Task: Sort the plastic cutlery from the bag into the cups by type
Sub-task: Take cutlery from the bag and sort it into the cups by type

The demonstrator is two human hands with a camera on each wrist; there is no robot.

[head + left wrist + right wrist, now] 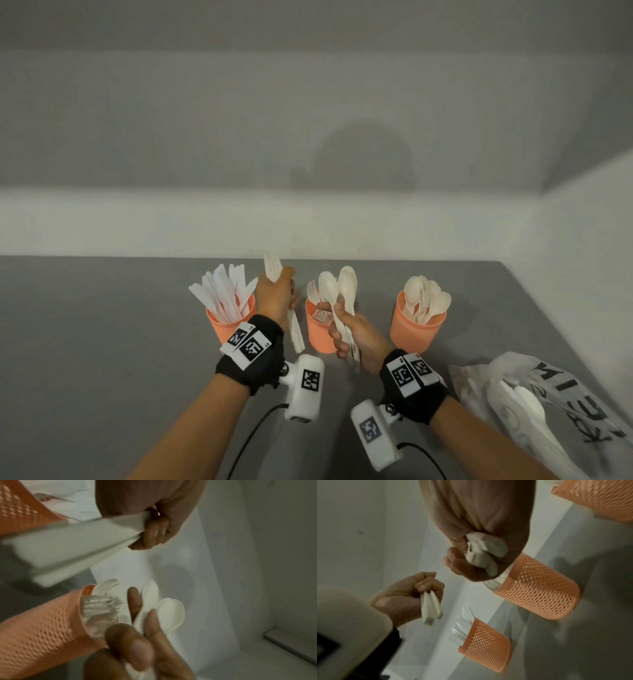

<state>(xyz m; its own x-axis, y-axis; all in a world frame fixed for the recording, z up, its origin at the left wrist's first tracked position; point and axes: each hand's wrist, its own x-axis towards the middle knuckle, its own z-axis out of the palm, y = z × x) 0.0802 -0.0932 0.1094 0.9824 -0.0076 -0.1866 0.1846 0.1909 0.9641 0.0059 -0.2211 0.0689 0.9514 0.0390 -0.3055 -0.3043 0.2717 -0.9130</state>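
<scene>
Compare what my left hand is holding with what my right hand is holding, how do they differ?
The left hand grips forks, tines up, handles sticking out below the fist. The right hand grips spoons, rounded bowls up, in front of the middle cup. The forks sit between the knife cup and the middle cup; the spoons are nearer the spoon cup. Both bundles are white plastic, held upright.

My head camera looks forward and down over the tabletop (102,342) toward the wall. Both wrist cameras sit close (tilted, blurry), each looking along its own hand; all three share the middle cup (317,337) (39,632) (539,595).
</scene>
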